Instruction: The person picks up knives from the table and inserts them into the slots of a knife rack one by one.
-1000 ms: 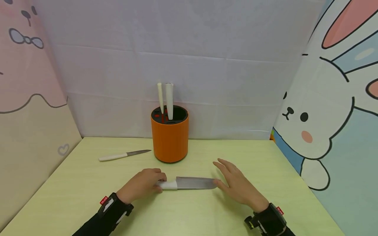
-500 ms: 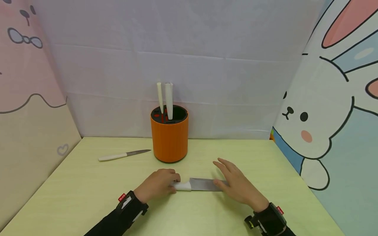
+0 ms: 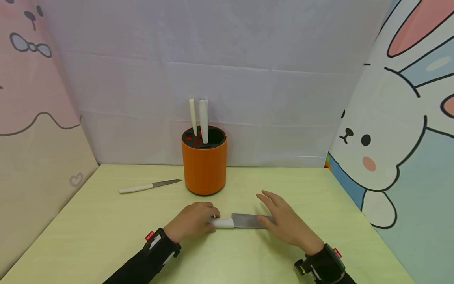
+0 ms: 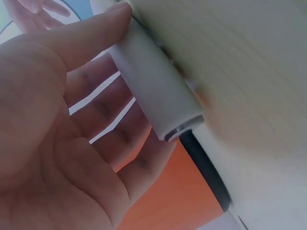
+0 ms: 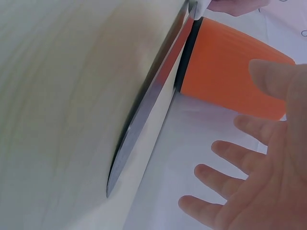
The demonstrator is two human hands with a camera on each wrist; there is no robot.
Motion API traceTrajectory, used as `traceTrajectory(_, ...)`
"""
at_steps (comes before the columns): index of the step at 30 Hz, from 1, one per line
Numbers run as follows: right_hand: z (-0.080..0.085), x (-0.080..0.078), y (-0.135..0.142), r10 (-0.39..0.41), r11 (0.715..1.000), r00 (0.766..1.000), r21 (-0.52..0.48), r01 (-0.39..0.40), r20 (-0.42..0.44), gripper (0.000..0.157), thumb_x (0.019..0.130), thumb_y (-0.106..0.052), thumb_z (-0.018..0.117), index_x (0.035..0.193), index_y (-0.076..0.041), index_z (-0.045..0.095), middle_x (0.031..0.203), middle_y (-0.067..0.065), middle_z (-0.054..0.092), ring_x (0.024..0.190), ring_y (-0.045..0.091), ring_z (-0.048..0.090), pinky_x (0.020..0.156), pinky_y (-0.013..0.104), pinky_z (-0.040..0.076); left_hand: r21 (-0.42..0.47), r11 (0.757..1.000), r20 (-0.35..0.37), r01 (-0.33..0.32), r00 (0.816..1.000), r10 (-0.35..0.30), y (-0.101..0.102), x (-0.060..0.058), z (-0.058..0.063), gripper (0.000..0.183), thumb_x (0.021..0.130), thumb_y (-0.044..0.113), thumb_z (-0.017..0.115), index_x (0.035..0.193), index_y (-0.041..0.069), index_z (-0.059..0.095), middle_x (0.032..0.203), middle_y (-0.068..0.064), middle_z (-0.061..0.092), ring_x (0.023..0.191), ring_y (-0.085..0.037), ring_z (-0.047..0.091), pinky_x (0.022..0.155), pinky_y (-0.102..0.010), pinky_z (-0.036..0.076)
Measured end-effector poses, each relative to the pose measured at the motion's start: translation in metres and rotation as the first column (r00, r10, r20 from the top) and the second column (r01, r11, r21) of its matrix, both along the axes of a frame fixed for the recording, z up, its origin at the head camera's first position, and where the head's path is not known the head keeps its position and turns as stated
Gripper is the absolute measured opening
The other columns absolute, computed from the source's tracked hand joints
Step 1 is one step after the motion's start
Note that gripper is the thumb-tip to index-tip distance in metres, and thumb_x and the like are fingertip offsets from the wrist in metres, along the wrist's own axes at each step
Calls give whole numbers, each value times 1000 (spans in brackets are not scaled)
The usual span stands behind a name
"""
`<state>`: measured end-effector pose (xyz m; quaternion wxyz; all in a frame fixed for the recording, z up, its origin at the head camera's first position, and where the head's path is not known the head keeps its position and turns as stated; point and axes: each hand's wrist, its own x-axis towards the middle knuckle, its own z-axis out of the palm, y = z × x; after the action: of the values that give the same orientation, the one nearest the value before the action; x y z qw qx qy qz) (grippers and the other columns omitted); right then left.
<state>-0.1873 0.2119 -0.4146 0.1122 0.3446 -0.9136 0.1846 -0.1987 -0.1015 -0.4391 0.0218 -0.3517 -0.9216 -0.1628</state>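
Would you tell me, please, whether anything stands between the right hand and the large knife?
Nothing visible does: the right wrist view shows only open space between the right hand and the large knife. The orange holder stands behind the knife, outside that gap.

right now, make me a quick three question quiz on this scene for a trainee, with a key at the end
1. True or false: the right hand is apart from the broad grey metal blade.

2. What is the left hand gripping?
A) a small pointed white-handled knife
B) the smooth white handle of the broad-bladed knife
C) nothing

3. How many upright white handles stick up from the orange cylindrical holder with a black top?

Key:
1. True; the right wrist view shows a gap.
2. B
3. Two
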Motion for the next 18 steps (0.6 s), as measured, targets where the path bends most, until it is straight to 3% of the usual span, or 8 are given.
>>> traceTrajectory(8,5,-2,-17,81,997,996,-5,-81,-22,56,93,-28,64,143,-15,41,146,9,35,132,24,33,99,48,40,-9,999,11,-46,999,46,-13,-3,5,33,79,38,78,107,23,68,93,10,60,76,-5,52,67,-29,47)
traceTrajectory(14,10,-4,-39,128,991,990,30,-130,54,41,91,-23,68,129,-17,55,134,7,47,122,22,43,95,42,45,8,996,4,-86,996,86,-26,-5,11,38,86,45,69,116,23,66,111,7,62,98,-11,56,79,-38,50)
traceTrajectory(18,13,-7,-56,186,981,981,43,-189,56,36,89,-20,70,123,-16,60,127,6,53,115,21,47,94,41,45,39,993,-1,-111,994,111,-38,-4,16,43,87,48,67,121,22,64,118,4,61,107,-16,54,84,-42,49)
